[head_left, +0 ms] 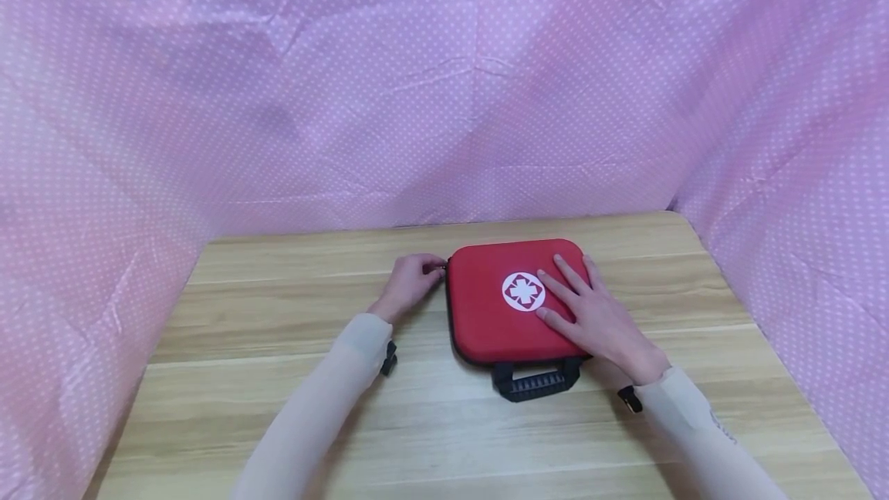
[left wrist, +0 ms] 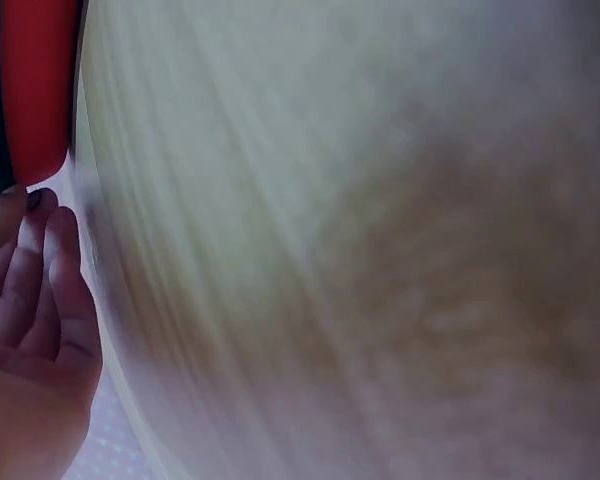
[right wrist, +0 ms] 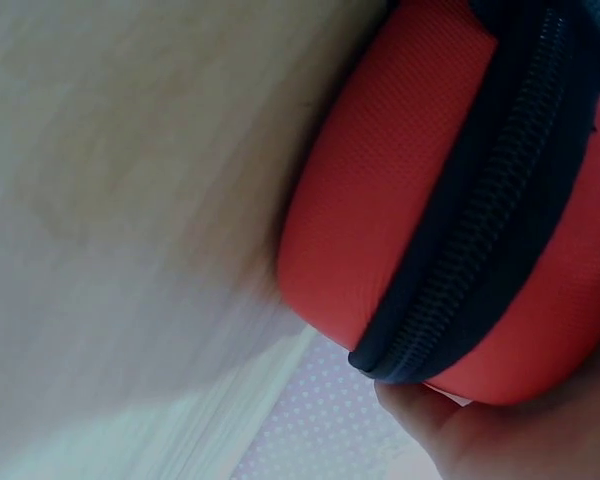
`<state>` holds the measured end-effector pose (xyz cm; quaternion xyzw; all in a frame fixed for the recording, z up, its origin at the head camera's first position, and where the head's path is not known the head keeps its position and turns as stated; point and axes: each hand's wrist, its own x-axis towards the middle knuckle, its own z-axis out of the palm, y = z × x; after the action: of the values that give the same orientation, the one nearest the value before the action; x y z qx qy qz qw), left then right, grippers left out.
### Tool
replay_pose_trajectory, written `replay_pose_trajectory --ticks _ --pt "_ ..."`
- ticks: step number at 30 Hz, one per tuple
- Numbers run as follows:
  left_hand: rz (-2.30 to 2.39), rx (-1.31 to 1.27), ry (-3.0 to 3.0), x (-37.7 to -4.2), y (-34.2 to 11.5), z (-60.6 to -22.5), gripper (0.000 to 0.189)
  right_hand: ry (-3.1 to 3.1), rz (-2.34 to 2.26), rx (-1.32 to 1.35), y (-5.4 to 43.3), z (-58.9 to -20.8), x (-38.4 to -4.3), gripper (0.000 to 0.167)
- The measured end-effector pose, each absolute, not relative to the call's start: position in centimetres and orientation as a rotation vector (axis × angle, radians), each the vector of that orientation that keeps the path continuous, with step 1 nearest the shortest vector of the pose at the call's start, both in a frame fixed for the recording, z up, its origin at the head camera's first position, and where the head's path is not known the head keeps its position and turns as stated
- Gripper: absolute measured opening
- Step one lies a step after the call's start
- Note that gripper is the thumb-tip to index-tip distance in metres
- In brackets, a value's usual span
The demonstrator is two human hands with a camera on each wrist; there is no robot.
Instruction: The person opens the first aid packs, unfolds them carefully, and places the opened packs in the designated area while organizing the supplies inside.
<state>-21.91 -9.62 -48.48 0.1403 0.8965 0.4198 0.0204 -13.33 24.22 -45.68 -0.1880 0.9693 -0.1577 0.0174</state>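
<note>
A red case (head_left: 479, 315) is lying flat on the tabletop (head_left: 278, 315), its black handle (head_left: 538, 386) pointing toward the person. At its far left corner the left hand (head_left: 410, 284) is pinching what seems to be a zipper pull (left wrist: 34, 200), fingers drawn together. The right hand (head_left: 600, 322) is resting on the lid's right side, fingers spread wide, grasping nothing. Pink dotted cloth (head_left: 417, 99) is hanging behind.

On the desk (head_left: 278, 292), near the back edge, lies the case (head_left: 479, 307), handle (head_left: 538, 385) frontward, left hand (head_left: 411, 284) at its back left corner, right hand (head_left: 603, 320) on its right side.
</note>
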Motion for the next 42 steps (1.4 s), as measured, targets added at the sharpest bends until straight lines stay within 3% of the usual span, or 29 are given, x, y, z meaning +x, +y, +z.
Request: replay_pose_trajectory --ticks 17,42 --pt "0.761 0.534 3.13 -20.7 -9.6 -47.4 0.014 2.983 -0.518 -0.569 24.1 -45.4 -13.3 0.079" --pt "0.515 0.746 3.09 -19.0 -10.3 -46.2 0.013 2.963 -0.503 -0.576 24.0 -45.2 -13.3 0.082"
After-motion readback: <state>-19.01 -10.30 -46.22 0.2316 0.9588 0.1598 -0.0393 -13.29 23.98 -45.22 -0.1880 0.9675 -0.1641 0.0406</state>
